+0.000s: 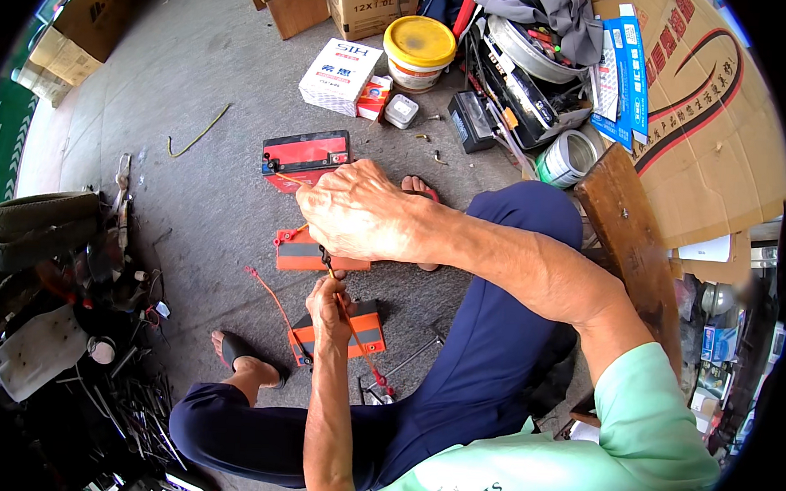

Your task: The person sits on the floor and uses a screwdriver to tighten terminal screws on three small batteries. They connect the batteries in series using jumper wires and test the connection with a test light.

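Observation:
Three red-and-dark batteries lie on the floor before me: the far battery (323,146), the middle battery (343,265) and the near battery (369,326). My right hand (359,210) is closed above the far and middle ones, palm down. A thin yellow wire (290,180) runs from the far battery to its fingers. My left hand (327,309) is closed around an orange cable (355,340), whose red-covered end (384,385) hangs beside the near battery. Between the hands sticks up a small dark piece (325,256). An orange-red wire (273,294) reaches the near battery's corner. The right fingertips are partly hidden.
Ahead stand a white box (340,69), a yellow-lidded bucket (418,47) and a black battery (471,121). Tyres (43,218) and tools (139,419) lie left. A wooden bench (629,231) and large cardboard (719,129) are at right. My feet flank the batteries.

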`<state>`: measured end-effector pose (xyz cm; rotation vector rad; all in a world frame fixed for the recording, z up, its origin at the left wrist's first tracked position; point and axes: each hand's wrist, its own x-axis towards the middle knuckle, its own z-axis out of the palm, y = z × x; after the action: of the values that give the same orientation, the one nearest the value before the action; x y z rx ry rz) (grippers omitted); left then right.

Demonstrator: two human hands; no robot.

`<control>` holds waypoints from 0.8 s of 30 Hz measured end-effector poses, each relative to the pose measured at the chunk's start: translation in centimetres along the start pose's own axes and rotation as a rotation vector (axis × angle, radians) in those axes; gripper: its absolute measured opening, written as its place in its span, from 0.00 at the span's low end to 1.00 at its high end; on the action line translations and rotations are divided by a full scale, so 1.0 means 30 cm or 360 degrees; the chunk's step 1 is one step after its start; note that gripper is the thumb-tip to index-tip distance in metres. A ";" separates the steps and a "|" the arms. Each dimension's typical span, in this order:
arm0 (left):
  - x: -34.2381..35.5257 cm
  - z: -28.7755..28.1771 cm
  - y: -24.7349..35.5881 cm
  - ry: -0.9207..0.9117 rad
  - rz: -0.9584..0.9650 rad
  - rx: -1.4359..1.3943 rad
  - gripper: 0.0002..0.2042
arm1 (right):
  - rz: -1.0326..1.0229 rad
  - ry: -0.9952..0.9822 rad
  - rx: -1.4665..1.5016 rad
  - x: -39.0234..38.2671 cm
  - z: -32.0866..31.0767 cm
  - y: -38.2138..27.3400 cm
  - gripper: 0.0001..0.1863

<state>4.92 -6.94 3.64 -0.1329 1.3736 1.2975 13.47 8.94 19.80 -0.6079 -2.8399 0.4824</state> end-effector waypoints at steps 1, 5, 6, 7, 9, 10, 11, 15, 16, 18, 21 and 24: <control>0.002 -0.019 0.000 -0.0071 -0.0003 -0.0052 0.09 | 0.0015 -0.0028 0.0014 -0.002 0.002 -0.003 0.11; 0.002 -0.067 -0.019 -0.0231 0.0035 -0.0279 0.17 | 0.0040 -0.0095 0.0090 0.013 -0.021 -0.023 0.11; 0.003 -0.073 -0.023 -0.0268 0.0042 -0.0341 0.19 | 0.0043 -0.0100 0.0110 0.014 -0.023 -0.022 0.12; 0.005 -0.078 -0.024 -0.0292 0.0029 -0.0330 0.21 | 0.0034 -0.0067 0.0097 0.015 -0.023 -0.021 0.12; -0.008 -0.069 -0.009 -0.0339 -0.0002 -0.0307 0.24 | 0.0020 -0.0003 0.0073 0.013 -0.021 -0.017 0.12; -0.014 -0.065 -0.002 -0.0353 -0.0029 -0.0372 0.24 | 0.0050 -0.0048 0.0097 0.016 -0.029 -0.016 0.12; -0.020 -0.066 0.007 -0.0361 -0.0054 -0.0435 0.25 | 0.0078 -0.0090 0.0126 0.022 -0.043 -0.021 0.12; -0.040 -0.082 0.047 -0.0404 -0.0079 -0.0708 0.16 | 0.0092 -0.0004 0.0214 0.040 -0.067 -0.043 0.13; -0.055 -0.084 0.068 -0.0386 -0.0089 -0.0769 0.13 | 0.0099 0.0016 0.0280 0.050 -0.076 -0.055 0.14; -0.093 -0.092 0.128 -0.0283 -0.0066 -0.0727 0.09 | 0.0101 0.0061 0.0417 0.072 -0.100 -0.088 0.14; -0.160 -0.123 0.266 -0.0189 -0.0114 -0.0545 0.10 | 0.0063 0.0320 0.0671 0.101 -0.133 -0.126 0.17; -0.248 -0.136 0.430 -0.0043 0.0088 -0.0100 0.16 | 0.0080 0.0690 0.0911 0.142 -0.135 -0.137 0.19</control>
<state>-4.55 -9.38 15.57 -0.1204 1.3221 1.3847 9.19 8.31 25.55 -0.5774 -2.1423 0.9855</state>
